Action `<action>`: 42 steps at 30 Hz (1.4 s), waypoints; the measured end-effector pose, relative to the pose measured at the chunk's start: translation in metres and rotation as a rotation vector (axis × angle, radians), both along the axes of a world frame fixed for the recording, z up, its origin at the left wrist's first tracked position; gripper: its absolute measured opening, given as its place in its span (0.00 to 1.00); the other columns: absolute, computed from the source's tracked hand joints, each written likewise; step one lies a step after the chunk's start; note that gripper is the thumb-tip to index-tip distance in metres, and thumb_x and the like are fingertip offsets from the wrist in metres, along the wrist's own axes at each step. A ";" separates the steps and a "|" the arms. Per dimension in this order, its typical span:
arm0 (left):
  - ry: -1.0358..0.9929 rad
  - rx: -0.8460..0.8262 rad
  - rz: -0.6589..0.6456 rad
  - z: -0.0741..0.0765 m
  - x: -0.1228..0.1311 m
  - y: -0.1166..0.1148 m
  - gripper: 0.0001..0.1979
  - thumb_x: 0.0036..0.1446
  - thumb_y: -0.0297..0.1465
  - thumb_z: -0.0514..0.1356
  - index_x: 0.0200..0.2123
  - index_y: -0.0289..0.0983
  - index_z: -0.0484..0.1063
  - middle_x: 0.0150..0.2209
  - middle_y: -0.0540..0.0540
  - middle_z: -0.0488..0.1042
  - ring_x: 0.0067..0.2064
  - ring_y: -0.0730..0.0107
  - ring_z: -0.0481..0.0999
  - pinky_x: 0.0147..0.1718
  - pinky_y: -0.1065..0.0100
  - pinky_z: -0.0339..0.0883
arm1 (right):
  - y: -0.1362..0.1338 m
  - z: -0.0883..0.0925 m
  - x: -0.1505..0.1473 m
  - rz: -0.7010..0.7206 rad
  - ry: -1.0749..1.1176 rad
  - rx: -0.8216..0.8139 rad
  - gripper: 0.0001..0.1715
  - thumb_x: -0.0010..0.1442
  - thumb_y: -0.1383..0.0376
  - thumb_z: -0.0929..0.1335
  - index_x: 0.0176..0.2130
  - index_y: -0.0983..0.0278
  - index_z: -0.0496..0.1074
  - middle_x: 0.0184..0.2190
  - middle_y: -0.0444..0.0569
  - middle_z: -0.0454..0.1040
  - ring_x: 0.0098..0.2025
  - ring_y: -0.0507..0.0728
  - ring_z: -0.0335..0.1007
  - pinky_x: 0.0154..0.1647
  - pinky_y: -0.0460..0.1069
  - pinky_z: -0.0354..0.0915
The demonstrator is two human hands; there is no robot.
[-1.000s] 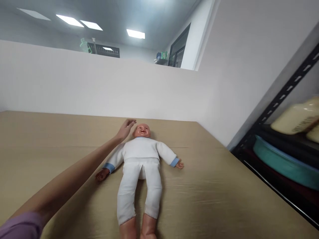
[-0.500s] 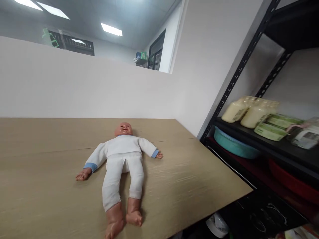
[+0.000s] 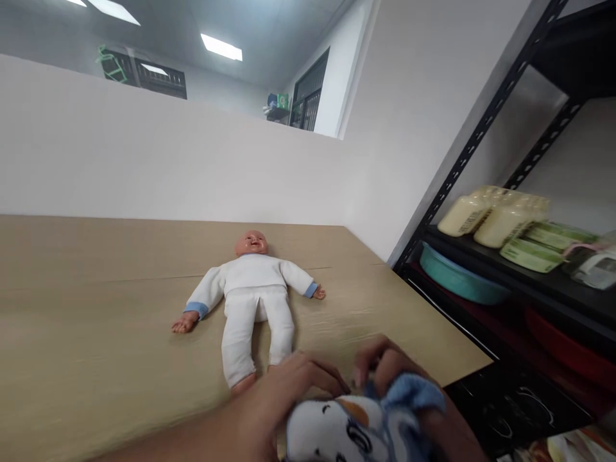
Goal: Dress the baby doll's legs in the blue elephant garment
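A baby doll (image 3: 255, 282) in a white top and trousers with blue cuffs lies on its back, arms spread. In front of its feet, low in the picture, is a soft white-and-blue cloth item (image 3: 332, 430) with a cartoon face on it; its exact kind is unclear. My left hand (image 3: 303, 382) curls over the top of this cloth, its forearm hiding part of the doll's feet. On the other side my right hand (image 3: 387, 366) has bent fingers closed at the blue part, somewhat blurred.
The doll lies on a wooden table (image 3: 120, 333) that meets a white wall (image 3: 192, 160). To the right, a black shelf rack (image 3: 481, 141) carries cream bottles (image 3: 503, 221), green packs (image 3: 534, 253) and a teal basin (image 3: 462, 276). A red basin (image 3: 572, 346) sits lower.
Both my hands have come into view from below with the white-and-blue cloth. The doll and table appear shifted slightly as the camera moved; the doll's pose is the same.
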State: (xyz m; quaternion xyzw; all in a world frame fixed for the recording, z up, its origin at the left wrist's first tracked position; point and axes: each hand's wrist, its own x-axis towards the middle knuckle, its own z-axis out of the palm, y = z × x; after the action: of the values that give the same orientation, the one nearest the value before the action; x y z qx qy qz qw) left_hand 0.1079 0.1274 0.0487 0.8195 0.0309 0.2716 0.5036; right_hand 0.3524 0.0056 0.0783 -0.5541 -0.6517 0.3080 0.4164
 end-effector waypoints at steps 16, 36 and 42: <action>0.158 -0.188 0.173 0.053 -0.051 0.071 0.11 0.65 0.40 0.67 0.43 0.42 0.71 0.38 0.52 0.70 0.37 0.71 0.69 0.36 0.70 0.64 | 0.101 0.058 -0.010 0.524 -0.047 -0.082 0.12 0.71 0.56 0.65 0.46 0.55 0.77 0.50 0.50 0.75 0.56 0.62 0.70 0.61 0.57 0.63; 0.115 -0.059 0.191 0.052 -0.067 0.096 0.11 0.71 0.40 0.60 0.52 0.43 0.72 0.49 0.45 0.71 0.49 0.65 0.72 0.47 0.64 0.71 | 0.114 0.054 -0.017 0.450 -0.282 0.074 0.12 0.70 0.54 0.69 0.45 0.59 0.72 0.48 0.48 0.74 0.53 0.58 0.70 0.58 0.52 0.63; -0.016 0.249 0.317 0.053 -0.065 0.092 0.08 0.70 0.36 0.63 0.48 0.47 0.82 0.66 0.43 0.65 0.70 0.52 0.61 0.67 0.53 0.62 | 0.121 0.057 -0.025 0.495 -0.121 0.021 0.42 0.63 0.56 0.76 0.69 0.51 0.60 0.71 0.50 0.60 0.74 0.63 0.55 0.74 0.58 0.55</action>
State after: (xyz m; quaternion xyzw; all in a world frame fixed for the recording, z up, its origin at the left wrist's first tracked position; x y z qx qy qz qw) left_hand 0.0431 0.2190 0.1014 0.8581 0.1217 0.3559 0.3494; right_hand 0.3275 0.1266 0.1356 -0.3908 -0.7943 0.3600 0.2945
